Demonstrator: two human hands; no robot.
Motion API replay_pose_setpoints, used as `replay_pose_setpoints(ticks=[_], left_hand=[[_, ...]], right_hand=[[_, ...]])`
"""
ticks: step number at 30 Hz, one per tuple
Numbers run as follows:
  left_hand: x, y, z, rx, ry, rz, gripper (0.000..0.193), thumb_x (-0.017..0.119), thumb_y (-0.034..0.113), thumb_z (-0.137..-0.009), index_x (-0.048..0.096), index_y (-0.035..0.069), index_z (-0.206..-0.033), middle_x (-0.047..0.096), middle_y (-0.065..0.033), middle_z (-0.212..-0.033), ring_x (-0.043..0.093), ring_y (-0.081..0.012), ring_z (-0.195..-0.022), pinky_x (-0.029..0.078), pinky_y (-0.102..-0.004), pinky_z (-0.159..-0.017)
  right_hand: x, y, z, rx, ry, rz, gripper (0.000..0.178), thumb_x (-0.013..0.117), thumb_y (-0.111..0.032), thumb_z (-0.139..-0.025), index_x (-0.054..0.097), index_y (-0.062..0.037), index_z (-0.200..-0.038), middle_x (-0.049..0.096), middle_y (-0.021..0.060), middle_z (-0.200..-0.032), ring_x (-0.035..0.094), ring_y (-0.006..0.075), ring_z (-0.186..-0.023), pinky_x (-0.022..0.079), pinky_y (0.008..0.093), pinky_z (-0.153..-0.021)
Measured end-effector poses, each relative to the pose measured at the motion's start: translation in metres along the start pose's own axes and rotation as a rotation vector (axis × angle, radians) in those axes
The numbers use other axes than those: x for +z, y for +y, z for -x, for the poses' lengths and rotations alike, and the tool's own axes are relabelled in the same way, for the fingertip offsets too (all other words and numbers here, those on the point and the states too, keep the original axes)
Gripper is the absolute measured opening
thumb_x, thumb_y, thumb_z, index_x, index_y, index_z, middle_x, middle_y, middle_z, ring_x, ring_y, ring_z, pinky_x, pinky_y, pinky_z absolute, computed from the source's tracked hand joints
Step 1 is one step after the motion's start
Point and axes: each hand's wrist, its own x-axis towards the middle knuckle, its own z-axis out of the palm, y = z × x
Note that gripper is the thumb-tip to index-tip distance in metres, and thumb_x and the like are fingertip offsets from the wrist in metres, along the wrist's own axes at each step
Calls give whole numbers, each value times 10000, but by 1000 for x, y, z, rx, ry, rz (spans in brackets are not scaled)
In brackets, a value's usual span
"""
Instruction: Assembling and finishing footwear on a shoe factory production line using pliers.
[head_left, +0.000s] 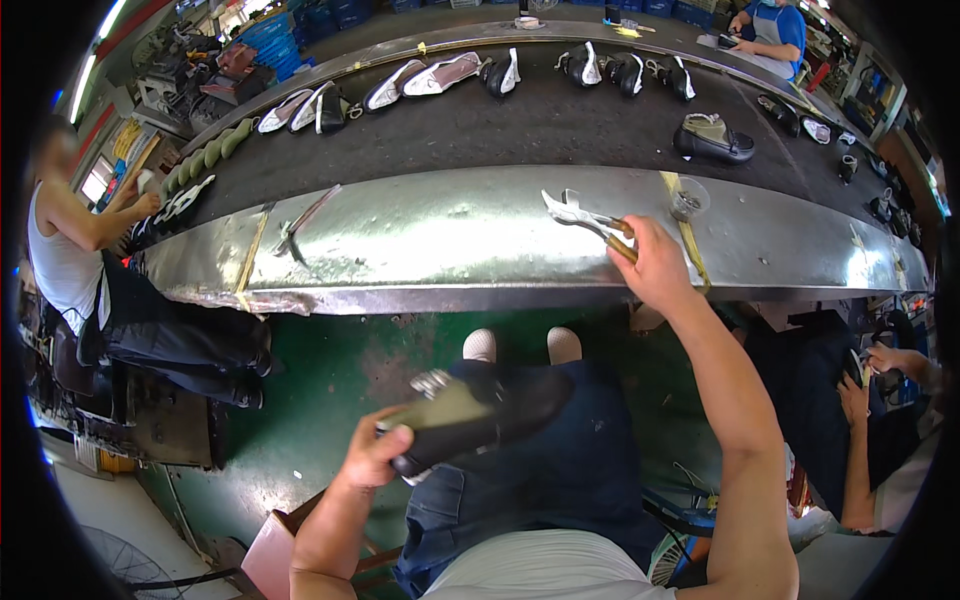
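Observation:
Over my lap, my left hand (378, 452) is closed round the heel end of a black and olive shoe (510, 410). Its toe points right, and the shoe is slightly blurred. Pale laces or ties show at its top edge. My right hand (655, 262) grips the wooden-looking handles of metal lasting pincers (572, 212) above the bench's metal edge. The jaws of the pincers point left and away from me, apart from the shoe. A small clear cup of dark bits (688, 199) stands on the metal just beyond my right hand.
The metal ledge (400, 240) runs across in front, with a slim hand tool (302, 228) on its left. Behind it a dark conveyor surface (560, 130) carries several shoes, one black and olive (712, 138). People work at left, far right and near right.

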Motion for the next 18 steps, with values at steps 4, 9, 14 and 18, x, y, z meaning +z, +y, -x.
replay_pose_setpoints(ticks=[4, 9, 14, 18], left_hand=[[19, 74, -69, 427, 93, 27, 723, 792, 300, -837, 476, -113, -1339, 626, -222, -1233, 645, -304, -1127, 501, -415, -1015], [75, 143, -259, 526, 179, -354, 541, 764, 336, -886, 620, -60, -1226, 683, -86, -1041, 606, -130, -886, 500, -280, -794], [126, 161, -428, 658, 215, -811, 617, 801, 408, -824, 634, -20, -1235, 718, -186, -1093, 696, -247, -999, 538, -354, -874], [113, 157, -499, 712, 248, -1225, 719, 750, 465, -873, 527, -6, -1369, 675, -151, -1197, 669, -249, -1047, 538, -334, -882]], right_hand=[[11, 4, -21, 56, -53, 8, 450, 745, -185, -833, 533, -11, -1190, 618, 200, -1046, 609, 396, -959, 494, 458, -834], [9, 11, -18, 74, -99, -10, 476, 757, -176, -812, 524, -12, -1194, 614, 200, -1061, 602, 395, -978, 487, 464, -859], [10, 10, -23, 96, -135, -22, 511, 775, -163, -788, 521, -23, -1209, 613, 204, -1093, 592, 406, -1008, 479, 481, -884], [7, 8, -31, 131, -172, -66, 514, 789, -140, -764, 533, -25, -1195, 618, 204, -1102, 589, 414, -1023, 477, 483, -901]])
